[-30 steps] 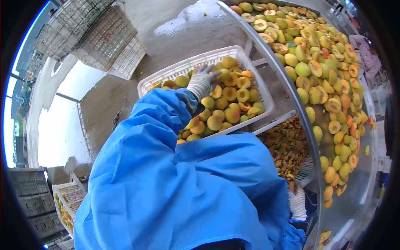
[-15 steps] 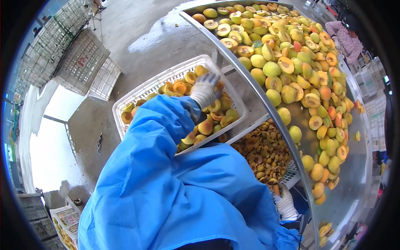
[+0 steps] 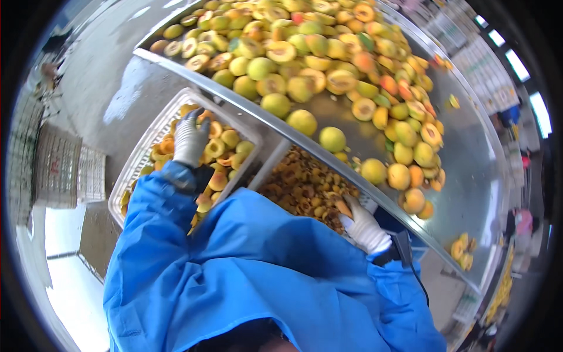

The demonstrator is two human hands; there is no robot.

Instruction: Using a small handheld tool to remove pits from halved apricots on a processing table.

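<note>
My left hand, in a white glove with dark grey fingertips, lies over a white plastic crate of halved apricots. Its fingers are spread, touching the fruit at the crate's far side, and nothing is gripped in it. At the right, my gloved right hand is beside a second crate filled with brown-orange pits and scraps. Its fingers are curled; a small orange-brown thing shows at them, but I cannot make out what it is.
A metal sorting table heaped with whole and halved apricots runs diagonally above both crates, its raised rim close to them. Stacked plastic crates stand at the left on a wet floor. A dark cord hangs by my right arm.
The view has swung to the right, so the table and crates appear further left and my right arm shows more. My left hand stays over the apricot crate, fingers still apart.
</note>
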